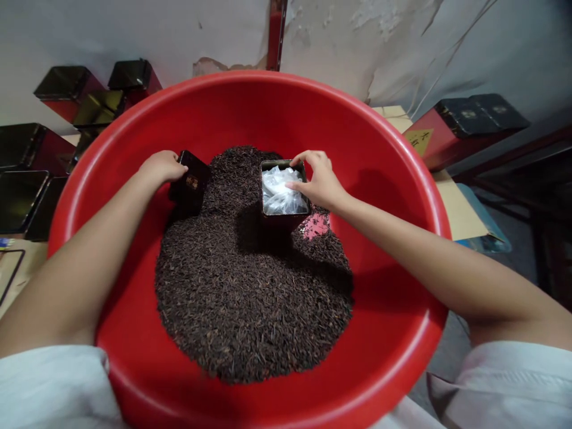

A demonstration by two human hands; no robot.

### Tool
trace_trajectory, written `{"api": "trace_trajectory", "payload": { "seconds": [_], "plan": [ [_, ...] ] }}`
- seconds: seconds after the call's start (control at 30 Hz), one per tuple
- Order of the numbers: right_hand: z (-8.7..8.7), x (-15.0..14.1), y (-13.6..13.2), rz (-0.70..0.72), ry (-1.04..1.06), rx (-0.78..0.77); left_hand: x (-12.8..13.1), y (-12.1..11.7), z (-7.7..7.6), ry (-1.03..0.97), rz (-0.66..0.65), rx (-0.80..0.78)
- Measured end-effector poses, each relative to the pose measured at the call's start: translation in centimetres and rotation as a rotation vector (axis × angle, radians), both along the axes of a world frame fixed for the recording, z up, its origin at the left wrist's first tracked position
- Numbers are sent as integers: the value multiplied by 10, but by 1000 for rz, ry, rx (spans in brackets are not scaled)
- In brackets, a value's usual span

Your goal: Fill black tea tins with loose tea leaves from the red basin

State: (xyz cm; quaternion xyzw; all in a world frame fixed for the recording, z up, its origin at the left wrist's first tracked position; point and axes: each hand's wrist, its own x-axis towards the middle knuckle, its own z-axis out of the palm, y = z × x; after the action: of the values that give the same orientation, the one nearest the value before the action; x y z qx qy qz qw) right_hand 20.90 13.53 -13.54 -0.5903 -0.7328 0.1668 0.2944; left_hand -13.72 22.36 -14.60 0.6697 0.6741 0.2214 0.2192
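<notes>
A big red plastic basin (384, 149) lies in front of me with a heap of dark loose tea leaves (250, 298) in it. A square dark tin (286, 221) stands open in the leaves, lined with a clear plastic bag (281, 190). My right hand (319, 179) pinches the bag and the tin's right rim. My left hand (163, 167) is closed on the tin's black lid (190, 185), which rests tilted at the left edge of the heap.
Several red and black tins (67, 89) stand closed at the back left against the wall, and open black tins (20, 196) lie further left. More tins (473, 119) sit on cardboard (460, 208) at the right. A red pipe (276, 30) runs up the peeling wall.
</notes>
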Motion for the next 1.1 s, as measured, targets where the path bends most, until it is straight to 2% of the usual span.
{"api": "trace_trajectory", "payload": {
  "seconds": [0.07,0.13,0.23,0.33,0.47,0.57,0.67,0.8,0.87,0.93,1.0,1.03,1.1],
  "plan": [
    [8,-5,-6,106,-161,147,17,-11,19,224,140,4],
    [13,-9,-7,280,-312,206,35,-23,35,381,200,31],
    [12,-10,0,517,-426,134,56,-38,51,443,209,121],
    [9,-10,5,576,-464,81,68,-47,58,520,166,178],
    [15,-13,-3,529,-445,48,79,-56,62,576,71,227],
    [17,-17,-9,486,-422,54,86,-61,69,547,77,253],
    [10,-20,-9,366,-340,98,92,-66,77,527,62,320],
    [-4,-20,-5,177,-105,74,99,-74,82,500,-60,482],
    [-11,-18,-4,103,-20,87,104,-79,83,469,-81,560],
    [-19,-16,-3,-14,-17,115,111,-84,83,363,-72,620],
    [-30,-12,1,-130,-51,71,119,-88,83,163,-71,662],
    [-35,-10,4,-150,-53,15,123,-88,83,38,-71,671],
    [-45,-8,10,-75,3,-104,131,-87,78,-236,-53,626]
  ]
}}
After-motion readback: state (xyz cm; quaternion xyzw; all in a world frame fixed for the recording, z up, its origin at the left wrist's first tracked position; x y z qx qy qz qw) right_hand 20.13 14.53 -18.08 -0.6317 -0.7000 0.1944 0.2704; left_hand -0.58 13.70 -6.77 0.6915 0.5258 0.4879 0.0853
